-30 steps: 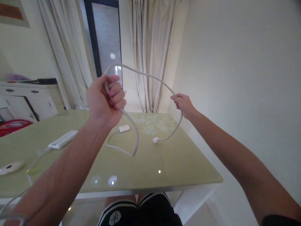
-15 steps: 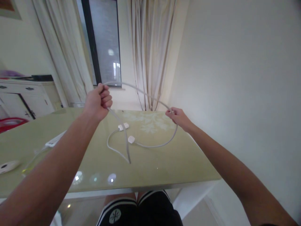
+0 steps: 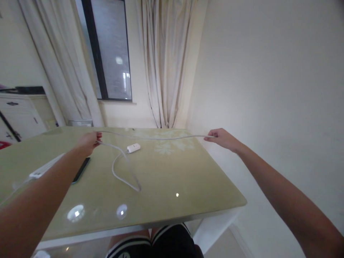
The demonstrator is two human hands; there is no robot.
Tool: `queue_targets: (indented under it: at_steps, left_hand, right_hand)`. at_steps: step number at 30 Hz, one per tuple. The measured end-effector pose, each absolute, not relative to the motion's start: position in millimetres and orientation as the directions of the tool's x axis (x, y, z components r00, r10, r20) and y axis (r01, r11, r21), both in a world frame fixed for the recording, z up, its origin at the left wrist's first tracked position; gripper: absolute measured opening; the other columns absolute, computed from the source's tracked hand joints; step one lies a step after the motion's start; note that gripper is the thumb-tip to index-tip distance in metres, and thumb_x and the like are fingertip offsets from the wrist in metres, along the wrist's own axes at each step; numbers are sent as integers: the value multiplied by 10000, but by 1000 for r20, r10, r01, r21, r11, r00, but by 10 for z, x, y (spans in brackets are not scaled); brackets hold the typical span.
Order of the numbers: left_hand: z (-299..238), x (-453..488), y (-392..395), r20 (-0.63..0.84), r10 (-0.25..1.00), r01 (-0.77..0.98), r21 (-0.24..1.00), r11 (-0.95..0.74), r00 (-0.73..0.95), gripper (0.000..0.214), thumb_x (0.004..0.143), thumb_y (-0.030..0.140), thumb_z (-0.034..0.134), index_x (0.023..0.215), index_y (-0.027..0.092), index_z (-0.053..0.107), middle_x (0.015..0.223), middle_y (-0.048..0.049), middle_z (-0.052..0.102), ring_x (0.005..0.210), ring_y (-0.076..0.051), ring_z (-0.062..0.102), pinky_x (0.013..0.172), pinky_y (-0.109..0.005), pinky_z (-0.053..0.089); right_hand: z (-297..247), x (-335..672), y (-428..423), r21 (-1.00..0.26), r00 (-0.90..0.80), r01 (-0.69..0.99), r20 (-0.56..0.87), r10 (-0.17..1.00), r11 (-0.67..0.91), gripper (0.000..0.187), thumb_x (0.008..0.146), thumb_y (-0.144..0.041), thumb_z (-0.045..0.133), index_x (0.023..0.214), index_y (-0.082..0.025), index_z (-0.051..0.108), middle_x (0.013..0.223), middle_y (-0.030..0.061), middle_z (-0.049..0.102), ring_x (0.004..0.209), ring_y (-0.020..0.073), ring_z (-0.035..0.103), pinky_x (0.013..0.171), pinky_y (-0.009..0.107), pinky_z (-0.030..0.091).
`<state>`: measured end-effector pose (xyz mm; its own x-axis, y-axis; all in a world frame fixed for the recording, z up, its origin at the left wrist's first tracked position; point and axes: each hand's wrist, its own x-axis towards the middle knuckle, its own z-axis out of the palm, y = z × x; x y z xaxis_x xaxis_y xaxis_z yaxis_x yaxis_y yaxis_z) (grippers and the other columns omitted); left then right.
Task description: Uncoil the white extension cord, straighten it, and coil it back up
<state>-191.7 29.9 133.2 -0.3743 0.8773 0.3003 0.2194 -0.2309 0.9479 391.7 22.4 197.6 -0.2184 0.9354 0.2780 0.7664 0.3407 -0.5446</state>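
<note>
A white cable point(image 3: 165, 138) stretches almost straight between my two hands, just above the table. My left hand point(image 3: 90, 142) is closed around it at the left. My right hand point(image 3: 221, 139) pinches it at the right, beyond the table's right edge. From my left hand the rest of the cable hangs down in a loose loop onto the table, leading to a small white rectangular block point(image 3: 133, 148). The plug at the other end is not visible; I cannot tell whether my right hand hides it.
The pale green glossy table point(image 3: 166, 179) spreads below. A dark phone point(image 3: 81, 170) and a long white power strip point(image 3: 47, 166) lie beside my left forearm. A wall point(image 3: 268, 89) rises at the right. Curtains point(image 3: 166, 64), a window and a white cabinet point(image 3: 21, 111) stand behind.
Both hands have lowered and moved apart, pulling the arched cable nearly straight. The plug has left the table's middle. The phone has come into view beside my left forearm.
</note>
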Motion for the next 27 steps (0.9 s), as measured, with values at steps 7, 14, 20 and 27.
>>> queue_targets:
  at_steps: [7,14,20,27]
  left_hand:
    - [1386,-655,310,461,883,582,743,-331,-86,545,888,522,574,1288,152,571,1419,-187,580,1304,-329,553,1112,-516,413]
    - [1588,491,337,645,749,380,661,-647,153,504,987,544,442,1295,158,542,1262,-172,630,1075,-248,659,954,-443,519]
    - [1505,423,257,553,799,374,707,-601,238,323,930,462,550,1102,189,569,1093,-104,649,954,-212,641,816,-362,534]
    - [872,303,20,203,891,472,788,-395,406,213,883,406,610,829,201,622,721,-9,620,703,-169,566,694,-294,474]
  right_hand:
    - [2505,3088,-23,-797,-210,408,392,896,445,415,769,-534,793,758,-143,653,549,-67,414,490,52,273,464,241,150]
    - [2708,2518,-146,-912,-436,-20,377,817,411,380,766,-453,848,769,-154,613,512,-107,330,440,33,195,407,212,98]
    - [2604,2389,-170,-907,-327,-169,421,846,386,397,843,-531,755,834,-153,632,519,-111,302,425,41,161,388,221,114]
    - [2478,2308,-242,-690,78,68,723,686,720,443,925,-635,598,973,-195,618,611,-55,363,527,89,328,475,234,221]
